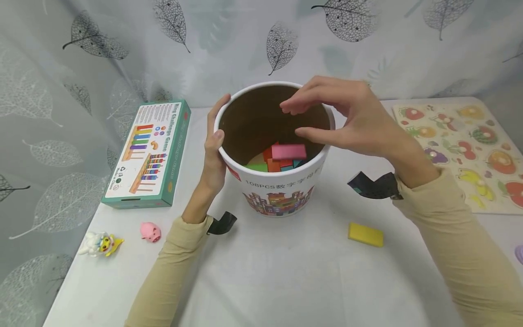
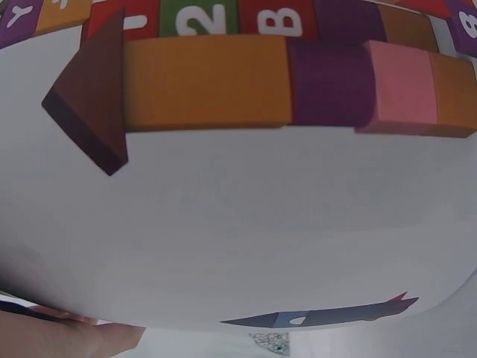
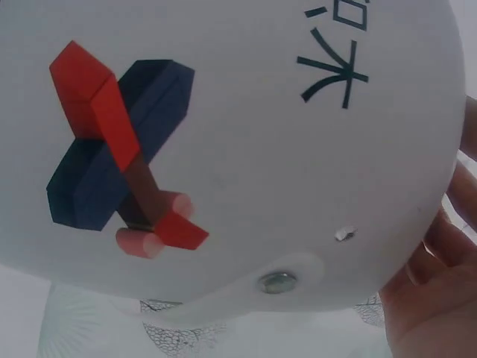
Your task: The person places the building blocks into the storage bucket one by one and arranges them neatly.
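Observation:
A large white bucket printed with colourful block buildings stands upright at the middle of the table. My left hand grips its left rim, the thumb over the edge and fingers along the outside. Over the right rim my right hand is held with thumb and fingers spread apart and nothing between them. Just below those fingertips, inside the bucket, is a pink block, slightly blurred. Under it lie several red, orange, green and blue blocks. The printed bucket wall fills most of the left wrist view.
A yellow block lies on the table right of the bucket. To the left are a game box, a pink pig figure and a white and yellow figurine. A fruit puzzle board lies at the right, and a leaf-patterned curtain hangs behind.

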The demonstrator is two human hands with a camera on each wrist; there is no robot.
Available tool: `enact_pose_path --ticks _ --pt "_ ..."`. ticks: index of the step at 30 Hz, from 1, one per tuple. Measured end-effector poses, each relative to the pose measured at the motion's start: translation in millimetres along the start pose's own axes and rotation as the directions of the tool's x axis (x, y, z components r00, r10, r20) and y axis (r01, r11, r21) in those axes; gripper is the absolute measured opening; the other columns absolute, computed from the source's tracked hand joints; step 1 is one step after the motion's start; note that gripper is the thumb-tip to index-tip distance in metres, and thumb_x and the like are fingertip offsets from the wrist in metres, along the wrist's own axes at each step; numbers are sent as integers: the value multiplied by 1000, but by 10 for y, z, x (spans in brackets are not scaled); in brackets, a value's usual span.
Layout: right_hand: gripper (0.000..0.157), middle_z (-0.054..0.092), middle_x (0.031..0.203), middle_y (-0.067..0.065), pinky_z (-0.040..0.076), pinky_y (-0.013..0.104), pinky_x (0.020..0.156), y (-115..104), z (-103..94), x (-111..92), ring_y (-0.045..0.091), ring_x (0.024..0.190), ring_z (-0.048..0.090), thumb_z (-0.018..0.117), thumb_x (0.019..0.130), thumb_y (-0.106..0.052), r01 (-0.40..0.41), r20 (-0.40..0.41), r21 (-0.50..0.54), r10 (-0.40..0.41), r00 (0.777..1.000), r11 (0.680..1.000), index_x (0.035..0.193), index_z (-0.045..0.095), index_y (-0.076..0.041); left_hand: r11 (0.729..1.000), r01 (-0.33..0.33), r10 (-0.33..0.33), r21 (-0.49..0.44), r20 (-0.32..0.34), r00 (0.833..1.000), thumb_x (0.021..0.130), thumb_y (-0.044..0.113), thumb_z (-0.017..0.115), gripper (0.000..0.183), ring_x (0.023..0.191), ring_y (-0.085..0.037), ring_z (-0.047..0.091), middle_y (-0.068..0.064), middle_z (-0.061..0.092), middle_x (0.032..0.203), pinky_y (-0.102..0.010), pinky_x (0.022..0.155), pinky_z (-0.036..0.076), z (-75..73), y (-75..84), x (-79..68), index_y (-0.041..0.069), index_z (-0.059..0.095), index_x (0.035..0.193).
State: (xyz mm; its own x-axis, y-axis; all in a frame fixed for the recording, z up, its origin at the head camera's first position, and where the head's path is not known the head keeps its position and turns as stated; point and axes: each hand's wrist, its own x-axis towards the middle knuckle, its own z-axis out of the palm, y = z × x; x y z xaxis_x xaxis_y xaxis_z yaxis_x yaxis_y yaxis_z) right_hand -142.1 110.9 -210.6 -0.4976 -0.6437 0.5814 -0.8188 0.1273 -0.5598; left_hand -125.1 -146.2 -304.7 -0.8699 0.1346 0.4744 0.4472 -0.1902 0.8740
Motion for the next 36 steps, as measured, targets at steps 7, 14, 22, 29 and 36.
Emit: enact_pose_path --ticks 7,14,22,29,36 --pt "42 70 107 12 48 20 89 -124 -204 -207 14 101 63 79 70 11 86 25 37 -87 996 996 110 70 3 1000 -7 7 2 6 1000 86 62 45 81 132 -36 36 -10 37 148 -53 106 36 5 -6 -3 21 23 152" --pt "39 71 100 3 46 15 87 -120 -357 -761 9 97 63 86 67 -2 45 90 -33 -42 995 998 104 74 -4 1000 -22 22 5 12 1000 88 60 44 79 132 -35 36 -10 37 148 -53 106 36 2 -10 3 19 23 152" --pt "44 63 109 -17 47 12 88 179 -49 -1615 0 98 61 84 75 -26 -237 394 -186 294 871 953 114 66 -29 1000 -20 20 13 6 1000 87 60 44 79 132 -33 37 -9 38 147 -53 106 36 -9 -10 -8 20 24 152" --pt "43 62 103 -19 51 17 81 308 146 -2037 0 90 58 84 72 -35 -343 424 -188 391 817 921 111 67 -28 1000 -28 28 -1 4 1000 87 60 45 79 132 -34 37 -10 37 147 -50 105 37 0 -24 3 19 24 152" --pt "46 61 102 -20 49 14 82 304 238 -2082 -2 88 55 86 71 -18 -351 395 -217 411 822 911 111 68 -29 999 -31 32 -20 16 999 87 60 45 80 132 -37 36 -13 37 147 -51 105 38 3 -20 13 18 24 151"
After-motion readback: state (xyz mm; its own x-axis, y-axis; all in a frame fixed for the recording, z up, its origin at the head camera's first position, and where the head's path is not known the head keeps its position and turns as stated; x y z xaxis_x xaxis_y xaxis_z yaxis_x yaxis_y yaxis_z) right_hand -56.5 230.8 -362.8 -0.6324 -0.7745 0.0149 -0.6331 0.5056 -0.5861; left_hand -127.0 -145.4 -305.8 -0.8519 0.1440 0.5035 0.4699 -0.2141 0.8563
